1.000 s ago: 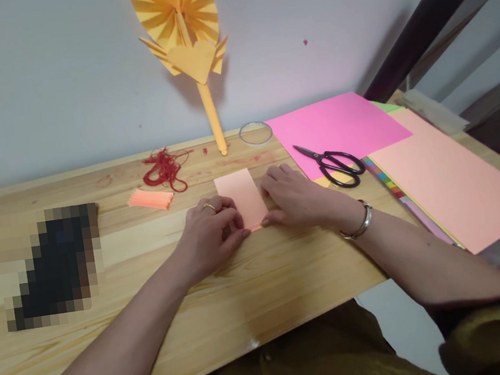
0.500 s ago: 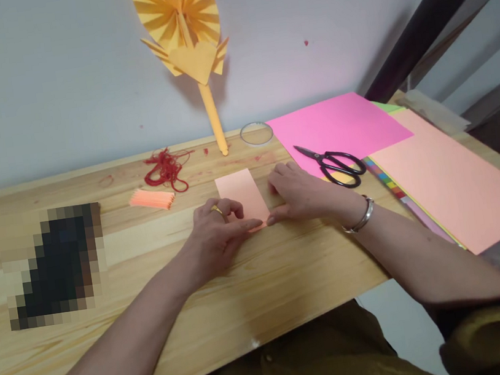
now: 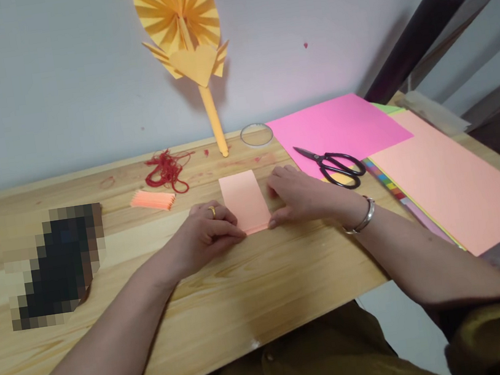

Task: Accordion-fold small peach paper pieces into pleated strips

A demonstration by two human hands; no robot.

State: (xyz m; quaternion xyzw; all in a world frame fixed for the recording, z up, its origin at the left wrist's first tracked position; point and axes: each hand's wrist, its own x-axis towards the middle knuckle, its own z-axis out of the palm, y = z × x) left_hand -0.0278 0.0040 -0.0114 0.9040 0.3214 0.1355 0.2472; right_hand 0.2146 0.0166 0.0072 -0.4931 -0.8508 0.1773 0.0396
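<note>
A small pale-orange sheet of paper (image 3: 245, 200) lies on the wooden table between my hands, with a narrow fold along its near edge. My left hand (image 3: 209, 230), wearing a gold ring, pinches the near left corner, thumb tip on the fold. At the near right corner, the thumb of my right hand (image 3: 292, 195) presses the paper's edge, its other fingers curled along the right side. Left of the sheet rests a small pleated orange paper strip (image 3: 153, 200). Black-handled scissors (image 3: 335, 166) lie to the right of my right hand.
A yellow folded-paper fan (image 3: 198, 64) leans on the wall. Tangled red thread (image 3: 166, 169) and a clear ring-shaped object (image 3: 256, 134) lie near the back. Pink paper (image 3: 343, 124) and a stack topped by peach paper (image 3: 458, 183) sit right. A pixelated dark object (image 3: 60, 264) is left.
My left hand has slid left along the fold, from near the right corner to the left corner, uncovering the folded edge. My right hand has stayed nearly in place.
</note>
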